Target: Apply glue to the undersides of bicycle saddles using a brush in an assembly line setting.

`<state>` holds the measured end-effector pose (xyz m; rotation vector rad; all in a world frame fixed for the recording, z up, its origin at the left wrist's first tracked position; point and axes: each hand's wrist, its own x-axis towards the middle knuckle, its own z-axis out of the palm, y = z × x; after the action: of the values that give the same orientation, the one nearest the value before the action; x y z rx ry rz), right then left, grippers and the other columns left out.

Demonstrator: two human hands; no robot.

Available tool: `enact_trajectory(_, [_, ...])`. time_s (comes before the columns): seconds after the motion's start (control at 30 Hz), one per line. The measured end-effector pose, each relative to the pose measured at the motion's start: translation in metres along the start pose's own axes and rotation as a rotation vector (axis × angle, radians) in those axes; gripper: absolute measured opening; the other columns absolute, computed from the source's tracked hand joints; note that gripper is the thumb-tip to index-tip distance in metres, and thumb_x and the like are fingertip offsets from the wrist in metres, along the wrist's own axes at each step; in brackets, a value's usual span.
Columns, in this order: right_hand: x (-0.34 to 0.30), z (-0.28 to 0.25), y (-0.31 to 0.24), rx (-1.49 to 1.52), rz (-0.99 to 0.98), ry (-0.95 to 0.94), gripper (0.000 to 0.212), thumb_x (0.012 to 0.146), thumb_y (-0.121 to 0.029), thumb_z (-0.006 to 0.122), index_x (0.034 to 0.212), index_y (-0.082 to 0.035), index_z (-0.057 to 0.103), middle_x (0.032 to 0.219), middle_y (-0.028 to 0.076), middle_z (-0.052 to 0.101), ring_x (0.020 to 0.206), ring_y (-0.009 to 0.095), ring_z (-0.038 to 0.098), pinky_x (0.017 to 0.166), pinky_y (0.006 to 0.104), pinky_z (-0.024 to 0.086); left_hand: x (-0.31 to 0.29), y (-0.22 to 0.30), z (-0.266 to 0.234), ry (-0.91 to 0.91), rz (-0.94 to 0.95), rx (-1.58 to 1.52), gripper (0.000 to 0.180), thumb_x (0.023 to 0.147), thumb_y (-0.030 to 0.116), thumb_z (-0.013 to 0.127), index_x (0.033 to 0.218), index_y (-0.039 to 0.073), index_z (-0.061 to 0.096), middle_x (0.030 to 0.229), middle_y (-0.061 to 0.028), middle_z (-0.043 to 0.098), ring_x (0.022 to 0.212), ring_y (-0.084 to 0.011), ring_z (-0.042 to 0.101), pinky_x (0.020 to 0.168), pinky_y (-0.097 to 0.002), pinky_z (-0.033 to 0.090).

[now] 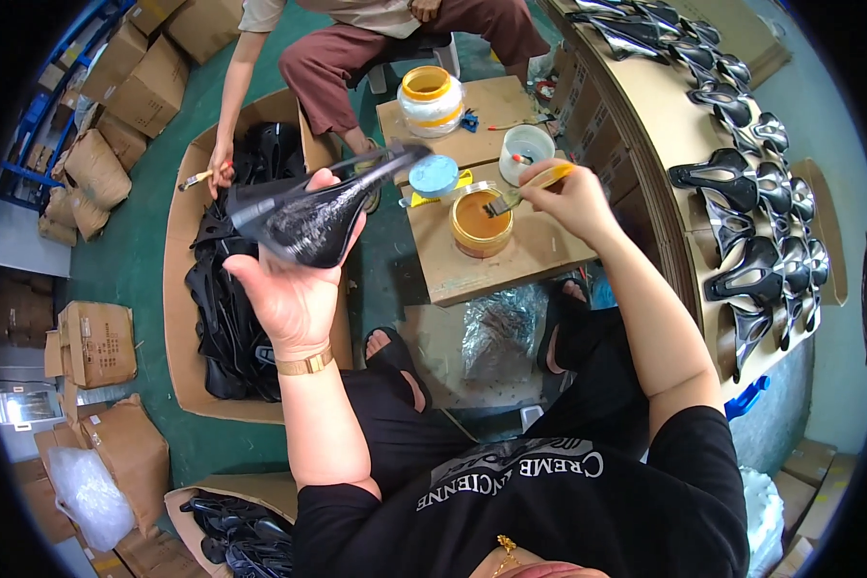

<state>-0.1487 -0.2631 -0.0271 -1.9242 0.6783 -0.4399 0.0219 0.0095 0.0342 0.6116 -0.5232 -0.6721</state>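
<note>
My left hand [294,301] holds up a black bicycle saddle base [316,220] above the big carton. It lies across the palm and fingers, with the thumb apart, and its upper face has a wet-looking shine. Pinched in my right hand [578,204] is a flat paint brush [501,204] with a yellowish handle. Its bristles are at the mouth of a round jar [482,248] of amber liquid, which looks like glue. The jar stands on a cardboard-covered surface [453,279], beside a blue round lid [434,175].
A large carton [179,328] of black saddle bases lies to the left. Opposite, a person's hand [221,166] holds another brush. A white tub [431,101] and a translucent cup [525,146] stand beyond the jar. Rows of saddle pieces [732,183] line the right-hand table.
</note>
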Motion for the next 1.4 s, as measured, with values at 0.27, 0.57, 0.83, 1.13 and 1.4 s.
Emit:
enact_trajectory(0.27, [0.005, 0.036, 0.037, -0.269, 0.021, -0.032, 0.021, 0.075, -0.017, 0.07, 0.094, -0.008, 0.069, 0.077, 0.01, 0.069, 0.074, 0.019, 0.068, 0.071, 0.0308, 0.053, -0.004, -0.011, -0.018, 0.249, -0.208, -0.164, 0.058, 0.099, 0.036, 0.042, 0.135, -0.008, 0.035, 0.135, -0.0226, 0.047, 0.127, -0.0339, 0.045, 0.108, -0.0477, 0.035])
enact_trajectory(0.57, [0.002, -0.002, 0.009, 0.492, 0.202, 0.086, 0.015, 0.081, -0.006, 0.066, 0.096, -0.002, 0.064, 0.085, 0.006, 0.064, 0.071, 0.012, 0.062, 0.06, 0.0243, 0.052, -0.001, -0.001, -0.017, 0.181, -0.067, -0.38, 0.056, 0.098, 0.035, 0.041, 0.135, -0.006, 0.035, 0.136, -0.0247, 0.045, 0.127, -0.0349, 0.045, 0.108, -0.0479, 0.035])
enact_trajectory(0.83, [-0.002, -0.009, 0.046, 0.967, 0.385, 0.192, 0.013, 0.087, -0.013, 0.063, 0.093, -0.001, 0.059, 0.081, 0.007, 0.065, 0.069, 0.012, 0.066, 0.062, 0.0224, 0.058, 0.006, -0.01, -0.016, 0.232, -0.053, -0.498, 0.057, 0.096, 0.03, 0.044, 0.136, -0.01, 0.033, 0.137, -0.0228, 0.045, 0.129, -0.0335, 0.043, 0.109, -0.0471, 0.033])
enact_trajectory(1.13, [0.001, -0.019, 0.031, 1.233, 0.425, 0.084, 0.01, 0.087, -0.012, 0.063, 0.09, -0.003, 0.059, 0.081, 0.009, 0.066, 0.071, 0.015, 0.067, 0.066, 0.026, 0.058, 0.01, -0.017, -0.016, 0.252, -0.114, -0.401, 0.044, 0.099, 0.022, 0.042, 0.135, -0.005, 0.04, 0.133, -0.0176, 0.051, 0.123, -0.0275, 0.05, 0.106, -0.0429, 0.039])
enact_trajectory(1.4, [-0.008, -0.032, -0.015, 1.213, 0.048, -0.087, 0.015, 0.082, 0.0, 0.061, 0.095, -0.007, 0.058, 0.106, 0.013, 0.064, 0.087, 0.022, 0.065, 0.081, 0.0324, 0.056, 0.009, -0.021, -0.01, 0.208, -0.131, -0.264, 0.044, 0.096, 0.016, 0.047, 0.134, -0.006, 0.042, 0.135, -0.0155, 0.049, 0.124, -0.0246, 0.048, 0.107, -0.039, 0.036])
